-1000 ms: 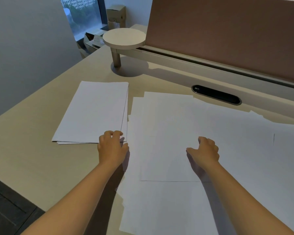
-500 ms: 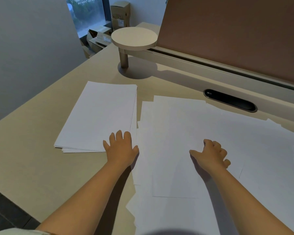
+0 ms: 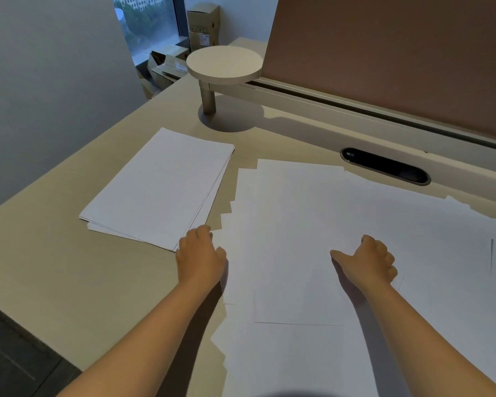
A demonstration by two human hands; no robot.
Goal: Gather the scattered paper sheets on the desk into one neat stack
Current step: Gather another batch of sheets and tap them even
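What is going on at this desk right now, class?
A person is gathering white paper sheets on a beige desk. A partly squared stack of white paper lies at the left; the left hand rests at its near corner. The right hand, fingers curled, rests on the overlapping loose white sheets spread to the right, which are not yet stacked.

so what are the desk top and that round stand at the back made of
Desk top: looks like matte beige laminate, smooth and without glare; wood beneath is a guess.
Round stand: off-white matte disc, painted or plastic, on a duller grey post that looks like metal.
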